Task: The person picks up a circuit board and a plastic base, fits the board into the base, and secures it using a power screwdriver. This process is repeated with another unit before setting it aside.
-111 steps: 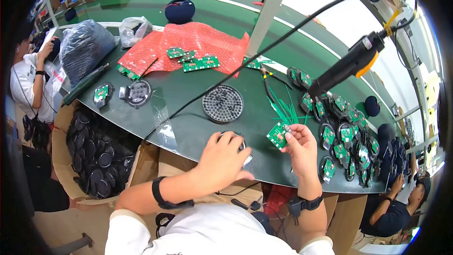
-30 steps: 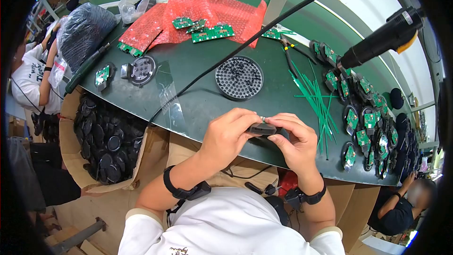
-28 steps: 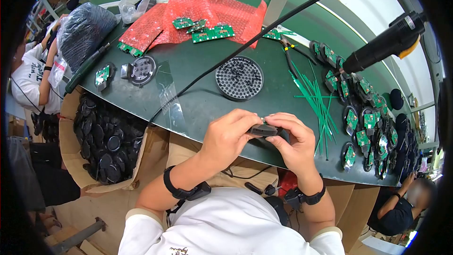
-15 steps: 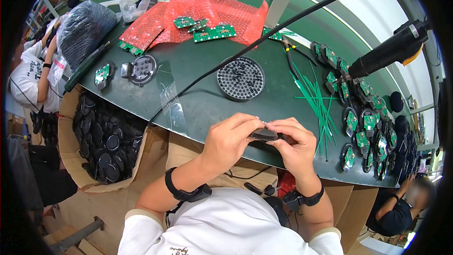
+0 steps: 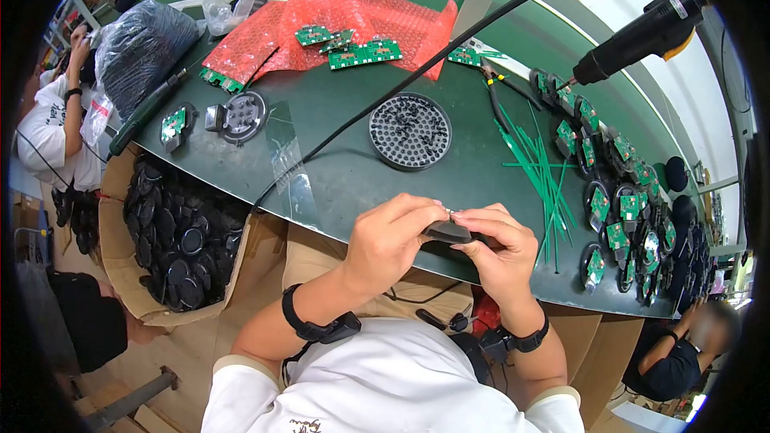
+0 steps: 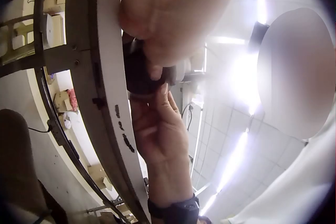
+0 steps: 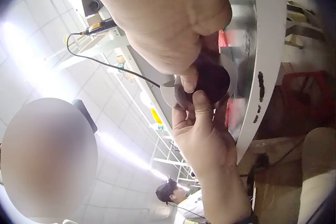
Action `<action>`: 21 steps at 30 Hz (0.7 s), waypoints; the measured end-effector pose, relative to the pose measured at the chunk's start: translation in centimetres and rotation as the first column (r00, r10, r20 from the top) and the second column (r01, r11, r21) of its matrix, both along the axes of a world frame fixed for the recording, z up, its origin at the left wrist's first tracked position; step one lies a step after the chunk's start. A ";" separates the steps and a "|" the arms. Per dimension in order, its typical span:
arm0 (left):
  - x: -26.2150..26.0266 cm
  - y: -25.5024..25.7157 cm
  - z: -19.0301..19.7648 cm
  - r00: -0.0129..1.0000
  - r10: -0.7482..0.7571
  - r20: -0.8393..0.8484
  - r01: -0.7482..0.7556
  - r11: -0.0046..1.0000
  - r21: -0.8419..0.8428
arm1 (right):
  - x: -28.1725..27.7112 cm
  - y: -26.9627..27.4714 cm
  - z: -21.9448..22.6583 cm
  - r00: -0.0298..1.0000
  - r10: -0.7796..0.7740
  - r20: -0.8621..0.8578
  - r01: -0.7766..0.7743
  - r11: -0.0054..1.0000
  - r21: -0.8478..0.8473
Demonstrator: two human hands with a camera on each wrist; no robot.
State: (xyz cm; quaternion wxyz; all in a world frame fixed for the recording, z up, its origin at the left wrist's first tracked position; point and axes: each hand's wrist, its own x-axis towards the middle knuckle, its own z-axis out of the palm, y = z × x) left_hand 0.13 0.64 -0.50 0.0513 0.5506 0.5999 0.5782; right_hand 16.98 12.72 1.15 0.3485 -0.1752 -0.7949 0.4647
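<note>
**Head view: two hands held a small black disc at the edge of a green desk**

Head view showed the left hand [image 5: 385, 247] and the right hand [image 5: 501, 250] meeting over the near edge of the desk [image 5: 353, 168], both pinching a small black round housing [image 5: 447, 231] between curled fingers [image 5: 417, 210] and thumbs. The housing sat just above the desk's rim, in front of the person's chest. In the left wrist view it appeared as a dark disc [image 6: 140, 71] gripped from both sides; the right wrist view showed the same [image 7: 211, 79].

Behind the hands lay a black perforated round tray [image 5: 410, 131], and to the right a scatter of green cable ties [image 5: 539, 167]. Rows of housings fitted with green circuit boards [image 5: 619, 208] curved along the right side. Red bubble wrap [image 5: 337, 20] at the far side carried more loose boards. A powered screwdriver [image 5: 638, 36] hung over the desk on a cable. A carton of black discs [image 5: 172, 240] stood below the left edge. No writing on any item could be read.
</note>
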 end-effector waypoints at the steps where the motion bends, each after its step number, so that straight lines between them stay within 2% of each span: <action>1: -0.1 0.0 0.0 1.000 -0.014 0.020 0.014 1.000 -0.008 | 0.0 0.0 -0.1 1.000 0.000 0.000 0.000 1.000 -0.002; 7: 0.0 -0.1 -0.1 0.997 -0.038 0.071 0.041 0.998 -0.041 | 0.0 0.1 -0.1 1.000 0.005 -0.015 -0.006 0.998 -0.061; 21: 0.2 0.2 0.1 0.999 -0.020 0.032 0.020 1.000 -0.015 | 0.1 0.1 0.1 1.000 -0.014 0.016 0.014 0.999 0.052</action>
